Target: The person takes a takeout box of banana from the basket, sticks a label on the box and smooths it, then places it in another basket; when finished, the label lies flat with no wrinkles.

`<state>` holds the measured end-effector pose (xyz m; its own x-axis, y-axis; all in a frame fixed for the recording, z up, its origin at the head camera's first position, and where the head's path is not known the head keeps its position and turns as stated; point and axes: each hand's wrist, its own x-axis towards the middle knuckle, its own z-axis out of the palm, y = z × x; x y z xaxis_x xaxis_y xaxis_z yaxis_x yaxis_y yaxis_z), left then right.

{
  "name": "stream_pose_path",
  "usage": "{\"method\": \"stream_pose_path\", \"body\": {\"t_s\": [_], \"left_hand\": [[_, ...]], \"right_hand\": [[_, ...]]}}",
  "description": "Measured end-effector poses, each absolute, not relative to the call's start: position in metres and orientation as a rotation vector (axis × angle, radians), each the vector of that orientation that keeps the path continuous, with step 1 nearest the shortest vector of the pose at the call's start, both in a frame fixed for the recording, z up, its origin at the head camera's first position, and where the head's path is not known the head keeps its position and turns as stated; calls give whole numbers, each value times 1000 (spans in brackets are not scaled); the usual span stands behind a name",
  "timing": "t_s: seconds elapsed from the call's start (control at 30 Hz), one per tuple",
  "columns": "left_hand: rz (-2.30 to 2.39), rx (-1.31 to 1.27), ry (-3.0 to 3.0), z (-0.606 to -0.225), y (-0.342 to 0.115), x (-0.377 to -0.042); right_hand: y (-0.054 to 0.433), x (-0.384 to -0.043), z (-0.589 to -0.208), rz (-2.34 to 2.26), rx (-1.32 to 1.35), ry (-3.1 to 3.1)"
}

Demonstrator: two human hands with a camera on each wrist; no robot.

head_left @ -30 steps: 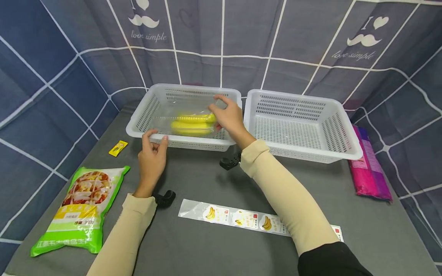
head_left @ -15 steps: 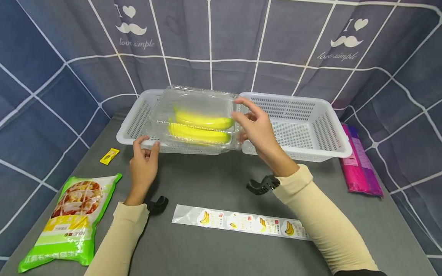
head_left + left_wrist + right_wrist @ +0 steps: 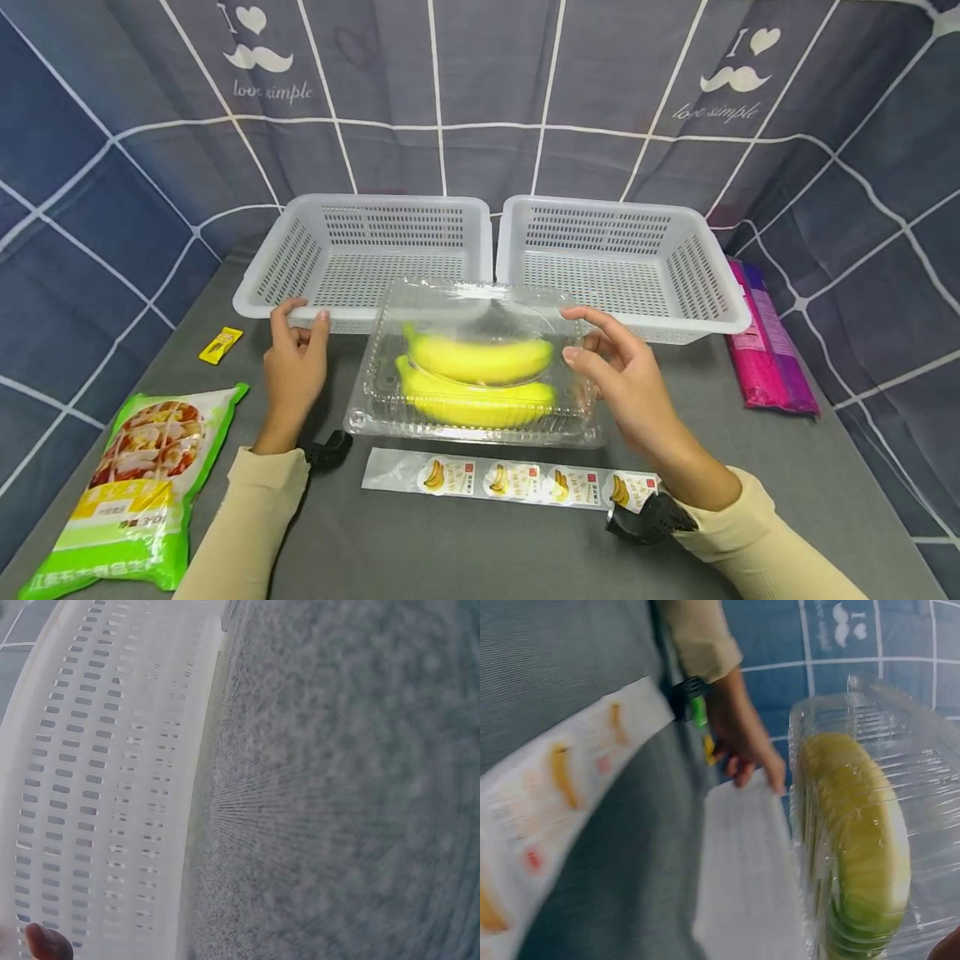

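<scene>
A clear plastic clamshell box (image 3: 480, 292) with two yellow bananas (image 3: 480, 358) inside is held over the grey table, in front of two baskets. My right hand (image 3: 630, 383) grips its right end, thumb and index finger at the edge. In the right wrist view a banana (image 3: 862, 847) shows through the ribbed plastic wall. My left hand (image 3: 295, 367) holds the front rim of the left white basket (image 3: 397, 265), fingers bent at the edge. Its thumb tip (image 3: 49, 943) shows against the slotted wall in the left wrist view.
Beside the left basket stands a second white basket (image 3: 600, 271). A strip of banana stickers (image 3: 510, 481) lies in front of the box. To the left are a small yellow packet (image 3: 221, 345) and a green food bag (image 3: 142, 492); a pink-purple pack (image 3: 768, 342) lies at the right.
The box of bananas has come up out of the left basket, then toward me and to the right, in my right hand. My left hand stays at the basket's rim.
</scene>
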<state>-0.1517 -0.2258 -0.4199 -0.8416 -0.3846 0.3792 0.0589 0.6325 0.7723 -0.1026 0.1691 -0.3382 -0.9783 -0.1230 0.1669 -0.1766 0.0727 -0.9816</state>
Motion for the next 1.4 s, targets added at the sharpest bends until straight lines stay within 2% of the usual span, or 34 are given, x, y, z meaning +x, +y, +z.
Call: {"method": "stream_pose_path", "body": {"t_s": [0.2,0.57,1.4], "left_hand": [[-1161,288,-2372,-420,-226,-148],[-1145,292,-2350,-418,-224,-150],[-1230,228,-2374,-418,-228,-149]], "right_hand": [[189,-94,-366,2133,364,-2205],[212,-104,-416,2073,448,-2147],[236,-118,-437,2034,469,-2202]]}}
